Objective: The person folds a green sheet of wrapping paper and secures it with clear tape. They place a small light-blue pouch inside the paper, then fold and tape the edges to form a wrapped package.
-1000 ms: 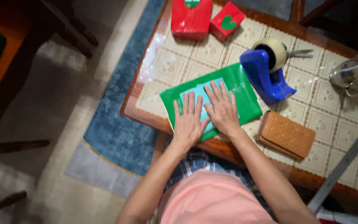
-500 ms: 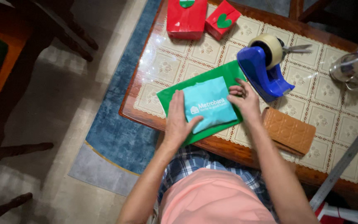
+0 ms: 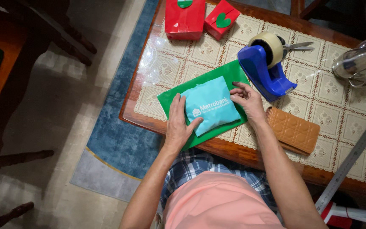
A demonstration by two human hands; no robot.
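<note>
At the table near edge: teal pouch centred on green wrapping sheet, left hand flat and right hand fingertips bracing it. Sheet overhangs the edge; risk it slides off.

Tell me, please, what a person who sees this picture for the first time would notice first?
The eye goes first to the light blue soft packet lying on a green sheet of paper near the table's front edge, with the left hand and the right hand placed at its two sides. Next comes the big blue tape dispenser just behind the right hand. Two red wrapped boxes with green shapes stand at the far edge.
</note>
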